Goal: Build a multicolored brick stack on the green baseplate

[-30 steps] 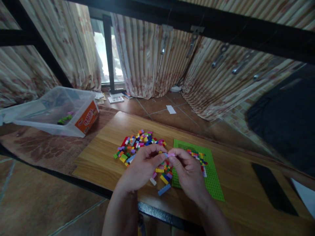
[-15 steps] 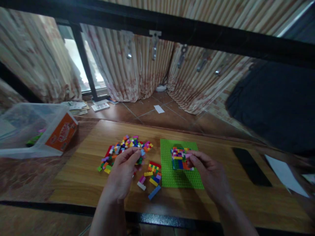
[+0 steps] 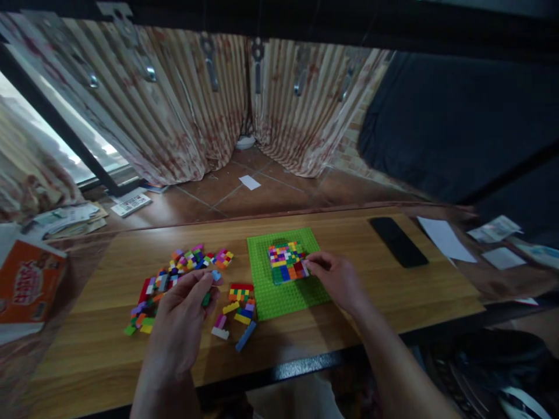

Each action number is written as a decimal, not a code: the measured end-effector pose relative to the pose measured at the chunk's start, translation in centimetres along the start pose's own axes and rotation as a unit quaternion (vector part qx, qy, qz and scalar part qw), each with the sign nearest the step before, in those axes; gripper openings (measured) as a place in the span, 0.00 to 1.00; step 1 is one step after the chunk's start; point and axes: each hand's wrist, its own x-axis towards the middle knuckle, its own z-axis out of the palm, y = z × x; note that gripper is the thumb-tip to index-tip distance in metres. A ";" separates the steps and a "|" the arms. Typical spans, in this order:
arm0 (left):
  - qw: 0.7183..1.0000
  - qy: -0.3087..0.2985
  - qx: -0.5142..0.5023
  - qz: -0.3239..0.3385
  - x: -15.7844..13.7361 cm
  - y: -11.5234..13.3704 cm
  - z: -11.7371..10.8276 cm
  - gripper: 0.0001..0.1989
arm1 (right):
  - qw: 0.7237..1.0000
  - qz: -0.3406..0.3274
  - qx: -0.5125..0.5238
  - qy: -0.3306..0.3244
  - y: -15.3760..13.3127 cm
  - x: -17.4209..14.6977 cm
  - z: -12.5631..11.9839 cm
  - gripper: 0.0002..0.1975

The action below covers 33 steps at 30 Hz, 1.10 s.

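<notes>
Above the loose bricks my left hand [image 3: 181,314] is closed, with a light blue toy brick [image 3: 216,275] between thumb and forefinger. A green brick [image 3: 206,299] shows lower down in the same hand. My right hand [image 3: 336,279] pinches a small pinkish brick [image 3: 306,268] at the right edge of a multicoloured brick structure [image 3: 285,265]. Whether that brick is joined to the structure is hard to make out. The structure stands on a green studded baseplate [image 3: 271,302].
Loose coloured bricks [image 3: 187,260] lie left of the baseplate, with several more [image 3: 242,314] nearer me. A black phone [image 3: 398,241] and white paper [image 3: 446,238] are to the right on the wooden table [image 3: 87,349]. An orange-labelled box [image 3: 28,285] stands at the left.
The view has turned to the right, so everything appears shifted left. My right hand has moved from over the structure to its right edge. My left hand still holds its bricks.
</notes>
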 end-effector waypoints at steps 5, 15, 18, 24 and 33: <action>1.000 0.003 -0.003 -0.003 -0.3 0.4 0.7 0.20 | 0.999 -0.028 -0.014 0.003 -0.3 0.6 0.8 0.05; 1.000 -0.016 0.011 0.018 0.1 -0.2 0.5 0.18 | 0.999 -0.018 0.025 0.030 0.2 1.0 1.6 0.05; 0.999 -0.026 0.006 0.020 0.2 -0.4 0.5 0.17 | 0.999 -0.014 0.045 0.026 0.7 1.1 1.2 0.06; 0.999 -0.025 0.009 0.019 0.1 -0.2 0.8 0.16 | 0.998 0.014 0.036 0.050 1.4 1.4 0.5 0.10; 0.996 -0.044 0.056 0.053 -0.2 -0.1 0.8 0.13 | 0.997 0.024 -0.040 0.060 0.3 1.3 1.4 0.15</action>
